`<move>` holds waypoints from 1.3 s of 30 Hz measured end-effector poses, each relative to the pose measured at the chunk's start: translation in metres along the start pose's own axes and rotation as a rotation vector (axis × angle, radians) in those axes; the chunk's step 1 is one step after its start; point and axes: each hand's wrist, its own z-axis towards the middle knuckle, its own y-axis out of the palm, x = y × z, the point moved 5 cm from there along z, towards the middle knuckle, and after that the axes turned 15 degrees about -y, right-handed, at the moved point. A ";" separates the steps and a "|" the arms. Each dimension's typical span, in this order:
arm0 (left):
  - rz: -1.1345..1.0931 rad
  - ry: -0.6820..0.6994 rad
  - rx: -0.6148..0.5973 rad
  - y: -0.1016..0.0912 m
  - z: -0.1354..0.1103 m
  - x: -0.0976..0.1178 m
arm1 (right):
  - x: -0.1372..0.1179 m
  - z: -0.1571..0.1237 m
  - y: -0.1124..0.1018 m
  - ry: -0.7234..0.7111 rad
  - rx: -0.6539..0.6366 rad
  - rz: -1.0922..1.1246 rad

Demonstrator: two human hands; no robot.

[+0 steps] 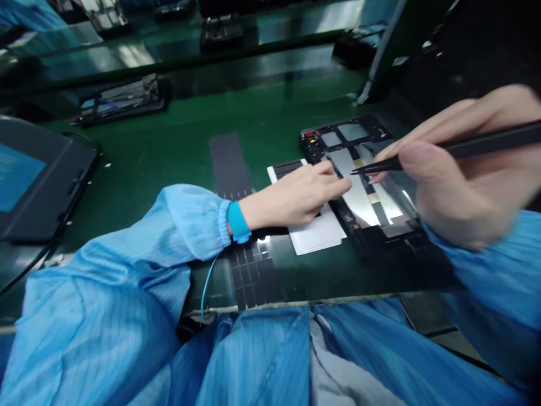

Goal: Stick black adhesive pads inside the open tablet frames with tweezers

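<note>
Head view, right hand [469, 169]: fingers and thumb clamped on black tweezers [382, 165], slanting leftward; their tips hang over the opened device, and I cannot tell whether they touch it
Left hand [291, 194]: fingers curled, reaching over the left side of the opened device; I cannot tell whether they grip anything
Opened device [367, 208]: right of the middle of the green tabletop [181, 152], its lower end toward the near edge; silver panels and dark strips show inside
White sheets [316, 239]: partly beneath the left hand, just beside the device's left side
Left wrist: blue wristband [239, 221] around it; thin blue cord [206, 285] hangs by the tabletop's near edge
Dark strip [230, 160]: runs beneath the left wrist to the near edge; grid lines mark its nearer part
Left edge of tabletop: grey unit [63, 175] with a blue panel
Toward the far edge, left of middle: another opened unit [122, 100], blurred
</note>
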 end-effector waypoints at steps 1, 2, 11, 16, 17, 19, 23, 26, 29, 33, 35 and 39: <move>-0.048 -0.037 -0.020 -0.007 -0.001 -0.003 | -0.006 0.003 0.008 -0.005 -0.019 0.025; -0.102 -0.086 -0.026 -0.015 -0.004 -0.007 | -0.011 0.005 0.015 -0.010 -0.035 0.046; -0.043 -0.484 -0.530 -0.017 -0.068 -0.039 | -0.026 0.007 0.052 -0.073 -0.035 0.155; 0.119 -0.555 -0.623 -0.003 -0.067 -0.034 | -0.020 0.002 0.053 -0.002 0.018 0.164; 0.121 -0.555 -0.626 -0.003 -0.065 -0.033 | -0.019 0.002 0.052 0.011 0.019 0.163; 0.119 -0.547 -0.621 -0.005 -0.063 -0.032 | -0.019 0.002 0.053 0.016 0.007 0.163; 0.129 -0.559 -0.626 -0.006 -0.063 -0.031 | -0.020 0.002 0.055 0.002 0.022 0.140; 0.128 -0.575 -0.627 -0.004 -0.065 -0.032 | -0.026 0.005 0.050 -0.013 0.052 0.167; 0.133 -0.550 -0.611 -0.006 -0.067 -0.033 | -0.032 0.010 0.021 0.013 0.179 0.138; 0.128 -0.512 -0.479 -0.021 -0.058 -0.036 | -0.016 0.014 -0.040 0.099 0.378 -0.099; 0.102 -0.516 -0.240 -0.034 -0.043 -0.034 | 0.010 0.012 -0.060 0.221 0.430 -0.083; -0.058 -0.381 0.201 -0.037 -0.021 -0.018 | 0.069 0.010 -0.052 0.420 0.298 0.218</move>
